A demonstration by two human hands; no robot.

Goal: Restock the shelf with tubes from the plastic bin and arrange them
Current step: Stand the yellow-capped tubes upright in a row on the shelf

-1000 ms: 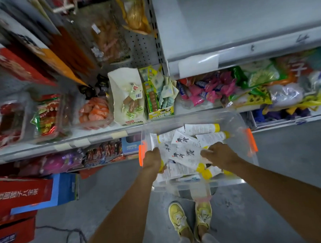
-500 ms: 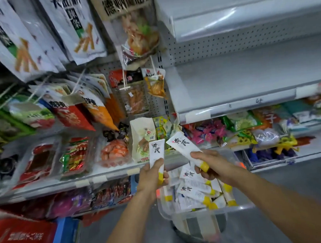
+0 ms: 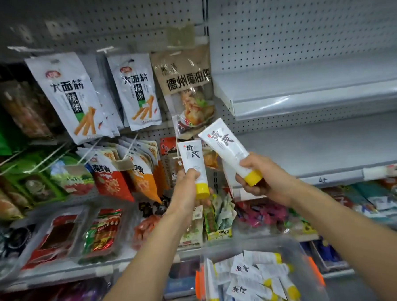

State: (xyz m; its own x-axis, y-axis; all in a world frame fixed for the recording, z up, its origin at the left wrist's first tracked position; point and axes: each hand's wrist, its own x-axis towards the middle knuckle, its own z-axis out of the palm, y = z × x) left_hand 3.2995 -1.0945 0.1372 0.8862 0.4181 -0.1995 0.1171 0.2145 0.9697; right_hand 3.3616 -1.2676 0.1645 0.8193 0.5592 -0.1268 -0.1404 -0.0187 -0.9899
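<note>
My left hand grips a white tube with a yellow cap, held upright with the cap down. My right hand grips a second white tube with a yellow cap, tilted up to the left, in front of the grey shelf. Both tubes are raised at chest height, close together but apart. Below them, a clear plastic bin with orange latches holds several more of the same tubes lying loose.
A second bare grey shelf sits above the first, both backed by pegboard. Hanging snack bags fill the left section. Trays of packaged snacks line the lower shelf, with candy bags under the grey shelf.
Both hands came out of the bin, each with a tube, and rose to shelf height. The view tilted up from the floor and bin toward the shelves.
</note>
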